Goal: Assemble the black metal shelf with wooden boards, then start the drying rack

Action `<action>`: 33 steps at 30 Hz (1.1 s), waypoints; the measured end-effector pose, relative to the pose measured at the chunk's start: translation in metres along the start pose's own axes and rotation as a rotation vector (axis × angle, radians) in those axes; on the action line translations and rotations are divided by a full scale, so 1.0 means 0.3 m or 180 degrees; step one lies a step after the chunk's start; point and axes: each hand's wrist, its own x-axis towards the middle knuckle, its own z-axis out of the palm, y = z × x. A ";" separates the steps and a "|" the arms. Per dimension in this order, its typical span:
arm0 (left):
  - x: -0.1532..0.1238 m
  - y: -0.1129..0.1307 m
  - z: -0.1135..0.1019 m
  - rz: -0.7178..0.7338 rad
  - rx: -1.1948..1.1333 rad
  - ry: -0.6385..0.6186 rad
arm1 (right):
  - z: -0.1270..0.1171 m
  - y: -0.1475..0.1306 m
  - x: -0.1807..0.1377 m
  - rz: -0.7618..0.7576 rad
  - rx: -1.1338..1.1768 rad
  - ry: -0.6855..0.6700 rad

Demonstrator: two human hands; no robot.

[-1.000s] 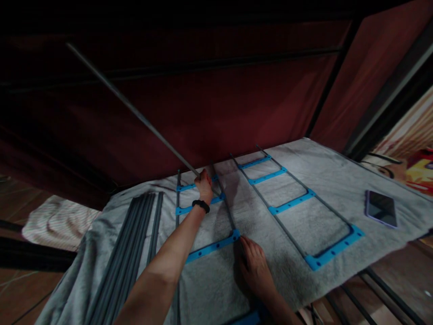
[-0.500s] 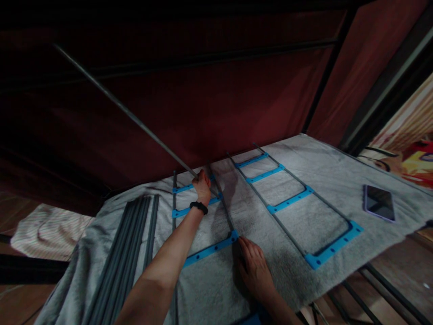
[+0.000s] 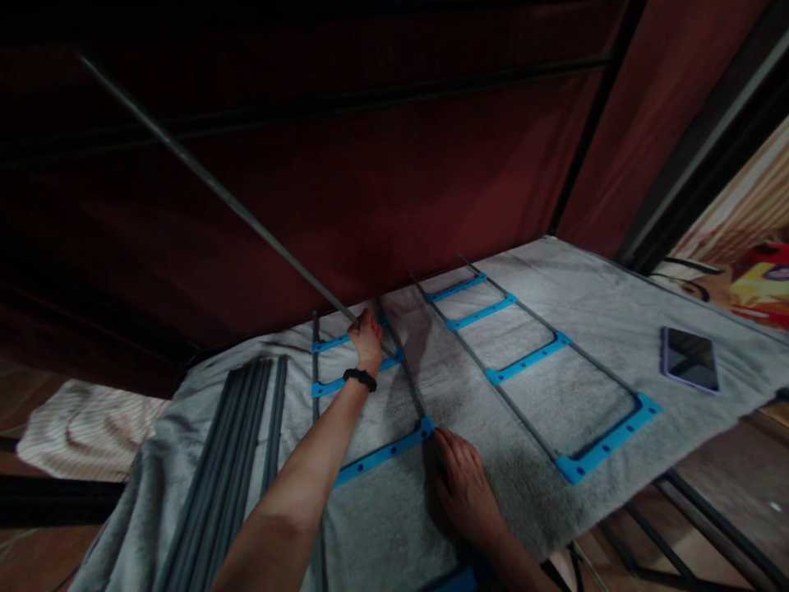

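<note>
Looks like home: grey blanket (image 3: 604, 308) over barred frame (image 3: 718, 518), striped cloth (image 3: 86, 432), phone (image 3: 690, 359).

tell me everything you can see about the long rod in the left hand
The long rod is slim, straight and grey, seemingly metal. Gripped by the left hand, it slants up and left before the dark red panel, its upper end well off the grey cloth. Its lower end is hard to make out.

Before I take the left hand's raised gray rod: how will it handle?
Likely stiff: the gray rod looks straight. Probably light for its size: only the left hand appears to hold it. May swing: the grip seems near its lower end.
</note>
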 end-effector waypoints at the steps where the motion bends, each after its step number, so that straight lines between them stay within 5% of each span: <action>1: 0.000 -0.001 -0.001 0.0008 0.0021 -0.0014 | 0.000 0.000 -0.001 0.0002 -0.0003 0.0001; 9: 0.027 0.002 0.008 0.0066 -0.0474 0.0078 | 0.006 0.000 -0.002 -0.0024 -0.0133 0.0013; 18: 0.236 0.034 0.020 0.0343 -0.0598 0.0465 | 0.019 0.013 -0.018 -0.0032 -0.0392 -0.0141; 25: 0.375 -0.009 0.067 0.0301 -0.0547 0.0735 | 0.043 0.030 -0.024 0.0021 -0.0480 -0.0129; 33: 0.432 -0.096 0.078 0.0315 -0.0484 0.0552 | 0.066 0.057 -0.033 0.0017 -0.0591 -0.0322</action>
